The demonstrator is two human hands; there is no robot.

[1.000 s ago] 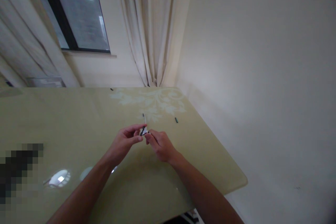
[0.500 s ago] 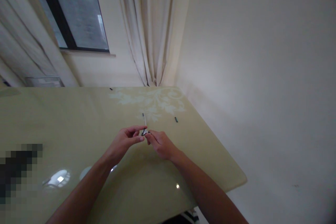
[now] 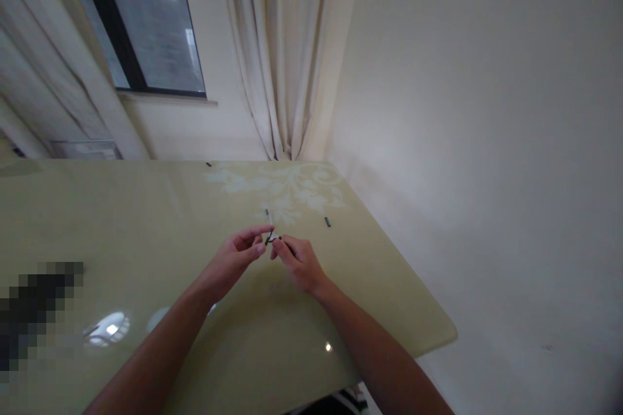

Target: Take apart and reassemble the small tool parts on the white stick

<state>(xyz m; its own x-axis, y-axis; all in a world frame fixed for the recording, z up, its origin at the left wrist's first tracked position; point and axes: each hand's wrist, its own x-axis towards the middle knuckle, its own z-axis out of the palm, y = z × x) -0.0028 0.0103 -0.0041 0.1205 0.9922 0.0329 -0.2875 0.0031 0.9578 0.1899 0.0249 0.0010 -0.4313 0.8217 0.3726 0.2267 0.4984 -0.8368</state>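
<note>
A small black-and-white thing (image 3: 274, 238) sits between my two hands above the table; its exact kind is too small to make out. My left hand (image 3: 237, 258) has its thumb and index finger at the thing's left, dark edge, pinching it loosely. My right hand (image 3: 298, 264) is closed, with thumb and fingers pressed on its right end. A thin white strip with a dark tip (image 3: 269, 215) extends away beyond my left fingertips; whether it joins the held thing, I cannot tell.
On the glossy yellow-green table (image 3: 399, 298), a small dark rectangular piece (image 3: 328, 222) lies right of my hands. Another small dark piece (image 3: 209, 164) is by the far edge. A pixelated dark shape (image 3: 43, 305) is at left. Curtains (image 3: 285, 65) and a wall (image 3: 477, 142) stand beyond.
Both hands have moved very slightly away from me, and the small thing between them is tilted a little differently. The loose pieces stay where they were on the table.
</note>
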